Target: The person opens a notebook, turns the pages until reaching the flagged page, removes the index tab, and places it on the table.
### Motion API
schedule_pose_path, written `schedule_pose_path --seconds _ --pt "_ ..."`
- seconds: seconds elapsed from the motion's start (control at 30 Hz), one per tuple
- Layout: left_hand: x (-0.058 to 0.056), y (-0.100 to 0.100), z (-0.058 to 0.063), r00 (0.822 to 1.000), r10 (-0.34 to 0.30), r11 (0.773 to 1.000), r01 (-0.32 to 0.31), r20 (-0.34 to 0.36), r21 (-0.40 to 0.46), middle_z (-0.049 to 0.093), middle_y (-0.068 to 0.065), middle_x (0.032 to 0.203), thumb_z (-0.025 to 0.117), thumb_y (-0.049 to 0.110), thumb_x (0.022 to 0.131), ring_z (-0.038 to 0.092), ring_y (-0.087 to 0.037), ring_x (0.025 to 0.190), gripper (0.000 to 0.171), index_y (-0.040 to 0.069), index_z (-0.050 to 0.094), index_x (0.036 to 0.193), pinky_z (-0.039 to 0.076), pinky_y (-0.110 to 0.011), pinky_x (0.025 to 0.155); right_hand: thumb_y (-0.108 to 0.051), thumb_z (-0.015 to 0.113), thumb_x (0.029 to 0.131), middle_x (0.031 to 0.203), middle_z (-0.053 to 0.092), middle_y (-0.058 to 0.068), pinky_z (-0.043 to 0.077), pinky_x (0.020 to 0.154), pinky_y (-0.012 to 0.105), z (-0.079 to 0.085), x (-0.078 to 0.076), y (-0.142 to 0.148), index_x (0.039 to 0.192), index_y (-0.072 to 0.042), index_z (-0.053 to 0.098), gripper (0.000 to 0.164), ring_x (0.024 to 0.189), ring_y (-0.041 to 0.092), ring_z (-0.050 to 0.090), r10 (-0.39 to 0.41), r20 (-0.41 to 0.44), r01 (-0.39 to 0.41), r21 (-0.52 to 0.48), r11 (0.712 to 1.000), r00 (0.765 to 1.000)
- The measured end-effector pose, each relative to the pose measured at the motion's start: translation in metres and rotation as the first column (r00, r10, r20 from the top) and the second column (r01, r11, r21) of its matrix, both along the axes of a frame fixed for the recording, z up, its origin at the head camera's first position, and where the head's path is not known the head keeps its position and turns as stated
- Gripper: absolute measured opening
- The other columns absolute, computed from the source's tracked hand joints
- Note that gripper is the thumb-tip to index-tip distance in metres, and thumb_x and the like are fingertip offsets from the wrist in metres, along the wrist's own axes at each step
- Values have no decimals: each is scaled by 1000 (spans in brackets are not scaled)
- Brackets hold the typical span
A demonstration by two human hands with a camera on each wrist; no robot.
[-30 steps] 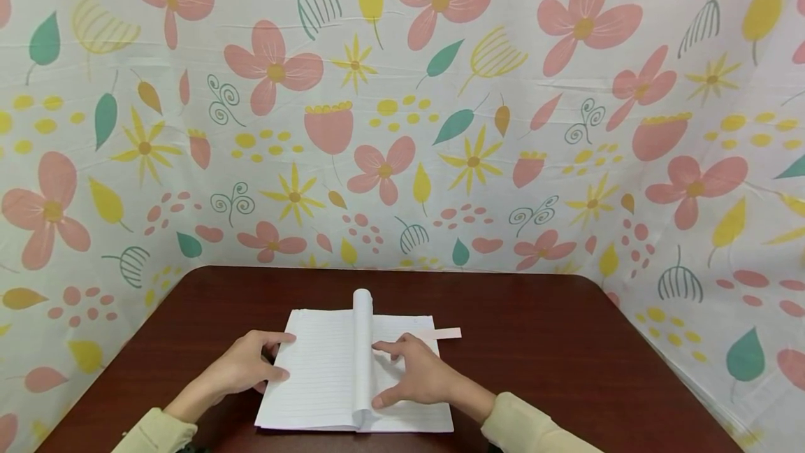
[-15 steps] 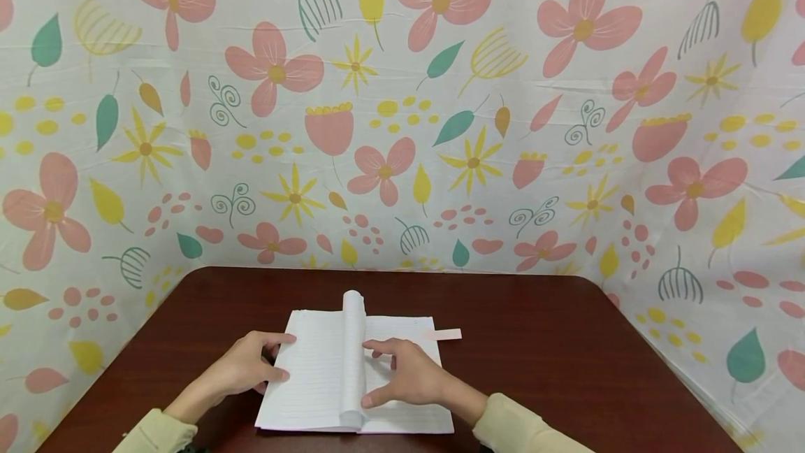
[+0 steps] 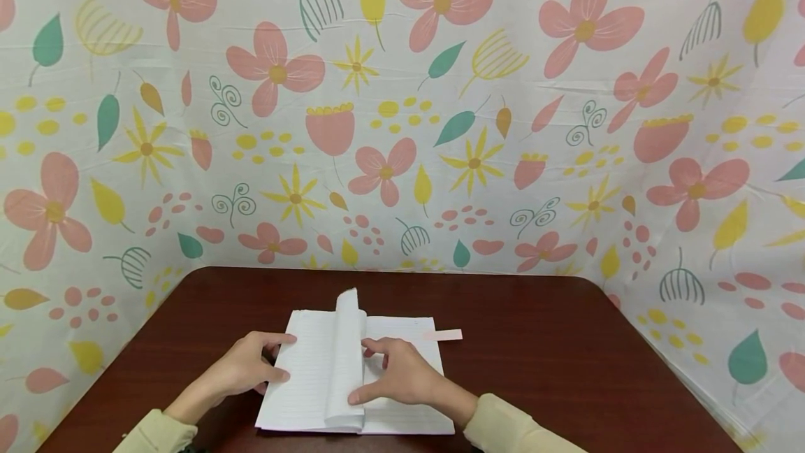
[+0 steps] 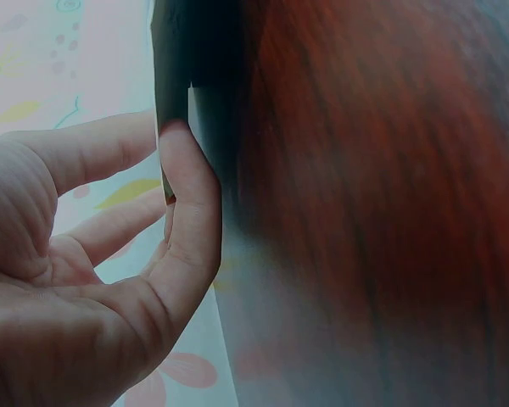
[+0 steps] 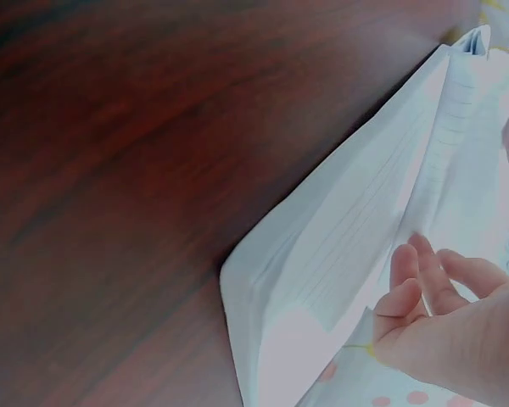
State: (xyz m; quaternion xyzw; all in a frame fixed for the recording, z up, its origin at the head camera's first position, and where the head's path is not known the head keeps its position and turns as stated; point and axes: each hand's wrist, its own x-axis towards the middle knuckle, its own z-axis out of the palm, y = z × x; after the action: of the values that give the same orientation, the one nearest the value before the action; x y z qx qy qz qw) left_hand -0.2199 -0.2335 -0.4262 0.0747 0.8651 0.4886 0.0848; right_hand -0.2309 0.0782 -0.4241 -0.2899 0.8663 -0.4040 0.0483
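Note:
An open notebook [image 3: 300, 369] with lined white pages lies on the table. My left hand [image 3: 242, 365] grips its left edge; in the left wrist view, fingers show on both sides of the notebook edge [image 4: 171, 76]. Near the middle, a page [image 3: 346, 362] stands up and curls over to the left. My right hand [image 3: 409, 372] touches the right side of this curled page, thumb spread low and fingers farther up. The right wrist view shows the right fingers [image 5: 437, 284] bent against the paper. A pale pink tab [image 3: 446, 335] sticks out past the right page's edge.
The dark reddish-brown table [image 3: 566, 362] reaches out on both sides of the notebook. Behind and beside it hangs a white curtain [image 3: 402, 110] printed with flowers and leaves.
The curled page has swung left and its top edge has come free over the left page. My right hand has moved left with it. The left hand has stayed put.

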Motion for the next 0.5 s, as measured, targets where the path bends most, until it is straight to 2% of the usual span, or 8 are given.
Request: schedule_pose_path --seconds 0.1,0.27,0.4,0.5 --pt "0 0 0 1000 -1 1000 1 0 3 57 -13 96 85 -5 83 66 -25 70 62 -7 62 140 62 -42 56 -36 100 71 119 72 0 45 67 23 1 0 -1 138 2 68 83 78 10 51 2 13 -2 -1 1000 1000" --pt "0 -1 0 1000 -6 1000 6 3 8 56 -13 97 84 -6 82 67 -26 70 63 -9 61 141 62 -42 57 -34 99 72 130 67 7 49 78 25 1 0 -3 133 2 72 75 91 17 56 33 61 -32 -13 999 998" --pt "-1 -1 0 1000 -9 1000 9 5 15 56 -14 97 82 -8 81 69 -26 70 65 -13 58 141 62 -43 57 -32 99 73 133 63 8 50 79 26 1 1 -3 133 2 71 74 94 18 55 48 97 -47 -12 999 994" --pt "-1 -1 0 1000 -12 1000 12 2 20 55 -15 97 82 -9 81 69 -25 69 65 -15 57 141 62 -43 56 -29 100 72 132 63 8 50 79 26 1 1 -4 131 1 73 72 93 17 55 55 86 -55 0 998 995"
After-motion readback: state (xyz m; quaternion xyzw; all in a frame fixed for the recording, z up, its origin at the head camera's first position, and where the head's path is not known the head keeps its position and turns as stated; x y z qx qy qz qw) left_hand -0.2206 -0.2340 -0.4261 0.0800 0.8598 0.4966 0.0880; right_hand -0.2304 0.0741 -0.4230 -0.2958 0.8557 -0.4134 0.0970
